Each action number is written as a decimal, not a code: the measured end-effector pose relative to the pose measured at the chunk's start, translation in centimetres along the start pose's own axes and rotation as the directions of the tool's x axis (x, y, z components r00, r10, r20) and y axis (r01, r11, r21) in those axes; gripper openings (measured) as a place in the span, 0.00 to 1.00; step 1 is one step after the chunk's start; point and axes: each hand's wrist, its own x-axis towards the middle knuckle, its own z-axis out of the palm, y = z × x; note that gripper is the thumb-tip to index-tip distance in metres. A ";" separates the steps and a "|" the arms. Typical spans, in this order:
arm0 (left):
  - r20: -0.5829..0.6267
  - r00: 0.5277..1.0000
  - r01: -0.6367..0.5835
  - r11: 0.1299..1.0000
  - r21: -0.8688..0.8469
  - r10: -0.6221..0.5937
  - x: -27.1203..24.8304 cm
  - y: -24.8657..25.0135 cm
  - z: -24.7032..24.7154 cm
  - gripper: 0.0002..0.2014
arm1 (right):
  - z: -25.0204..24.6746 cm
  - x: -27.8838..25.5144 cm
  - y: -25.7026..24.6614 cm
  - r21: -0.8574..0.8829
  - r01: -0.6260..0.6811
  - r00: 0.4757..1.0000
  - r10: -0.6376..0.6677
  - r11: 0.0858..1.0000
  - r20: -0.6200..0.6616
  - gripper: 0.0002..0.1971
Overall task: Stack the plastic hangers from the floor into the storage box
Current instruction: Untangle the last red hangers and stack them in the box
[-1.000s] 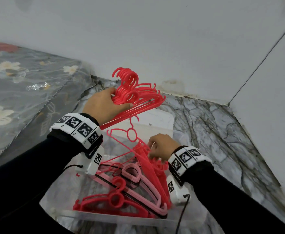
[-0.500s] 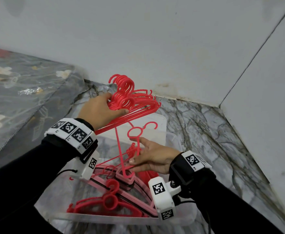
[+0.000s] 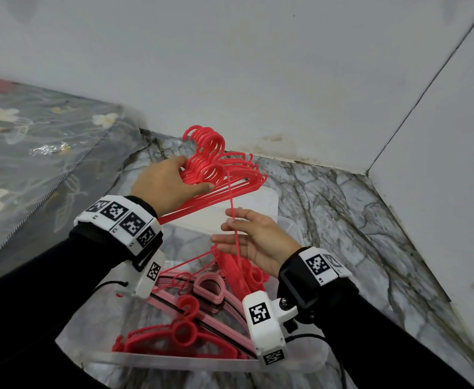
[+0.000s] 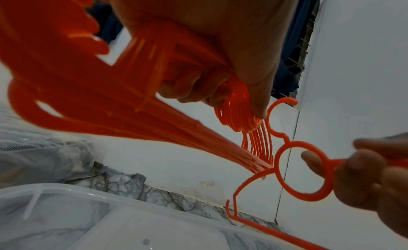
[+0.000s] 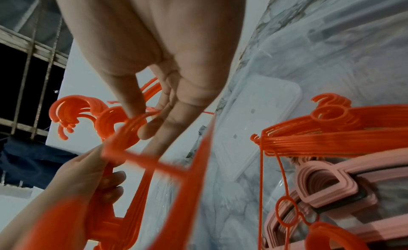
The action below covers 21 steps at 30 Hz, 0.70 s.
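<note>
My left hand [image 3: 191,175] grips a bundle of several red plastic hangers [image 3: 216,167] by their necks, above the far end of the clear storage box [image 3: 174,360]. The left wrist view shows its fingers [image 4: 192,86] curled round the bundle [image 4: 132,105]. Just below, my right hand [image 3: 224,226] is palm up and pinches a single red hanger [image 3: 232,217], seen edge-on. Its ring [image 4: 304,168] is pinched between the fingertips [image 4: 364,166], close to the bundle's hooks. Pink hangers [image 3: 207,287] and more red hangers [image 3: 179,335] lie inside the box.
The box lid [image 3: 247,209] lies on the marble floor [image 3: 342,214] just beyond the box. A floral-covered mattress [image 3: 33,153] borders the left side. White walls meet in a corner [image 3: 367,171] at the back right.
My right hand has come up out of the box, turned palm up, and lifted one red hanger towards the bundle. The left hand keeps holding the bundle in about the same place.
</note>
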 end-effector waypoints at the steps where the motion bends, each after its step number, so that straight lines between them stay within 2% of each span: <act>1: 0.004 1.000 -0.003 1.000 0.000 0.003 0.0 0.0 0.0 0.25 | 0.0 0.1 -0.1 -0.013 0.012 1.000 -0.012 1.000 -0.019 0.07; 4: 0.014 1.000 -0.004 1.000 -0.003 0.004 -0.1 0.0 0.0 0.24 | -0.2 0.1 -0.4 -0.158 0.049 0.997 -0.057 0.986 -0.048 0.06; 8: 0.028 1.000 0.000 1.000 -0.007 0.001 -0.2 -0.1 0.0 0.24 | -0.2 -0.1 -0.7 -0.369 0.097 0.989 -0.131 0.924 -0.068 0.02; 11: 0.047 0.999 -0.002 1.000 -0.026 0.003 -0.3 -0.1 0.3 0.25 | -0.1 0.2 -0.6 -0.488 0.104 0.978 -0.178 0.867 -0.108 0.04; 17: 0.066 0.997 -0.031 0.999 -0.030 0.033 -0.6 0.2 1.0 0.30 | 0.5 1.2 -0.7 -0.454 0.158 0.969 -0.226 0.877 -0.099 0.07; 21: 0.076 0.995 -0.063 0.998 -0.024 0.064 -0.8 0.6 1.5 0.34 | 0.2 2.1 -0.2 -0.611 0.253 0.908 -0.403 0.751 -0.119 0.07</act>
